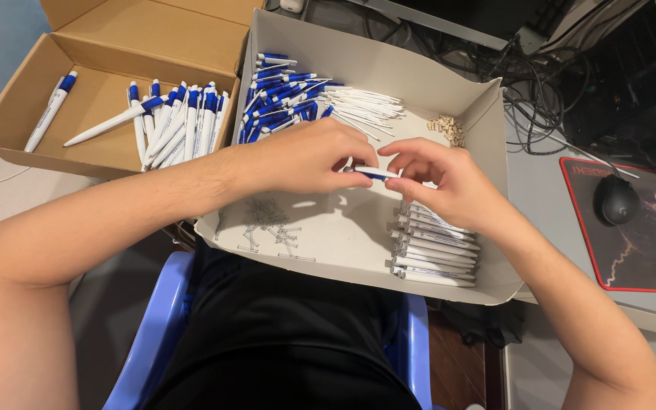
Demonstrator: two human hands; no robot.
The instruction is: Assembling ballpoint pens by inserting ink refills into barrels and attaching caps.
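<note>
Between the two hands, over the middle of a shallow white cardboard tray [487, 114], a white and blue pen part [375, 174] is being held level, its ends pinched from both sides. The left hand [305, 161] is being kept curled, with thumb and fingertips closed on the part's left end, while the right hand [442, 182] is being kept narrow around the right end, its fingers bent over the piece. Just below the right hand, a stack of white pen barrels [434, 254] is being kept in neat rows against the tray's near right wall. Beyond the left hand, a heap of blue pen pieces [279, 95] is lying in the tray's far corner, and beside it, beyond the gap between the hands, a bundle of thin white refills [366, 106] is fanned out. Just beyond the right hand, a small cluster of pale little parts [447, 127] is resting by the tray wall. Below the left hand, a scatter of tiny metal springs [267, 224] is spread on the tray floor. Well to the left of the left hand, finished pens [180, 121] are being kept in an open brown cardboard box [9, 114]. Far to the right of the right hand, a black computer mouse [616, 199] is sitting on a red-edged mouse mat [647, 250] on the desk [533, 190].
</note>
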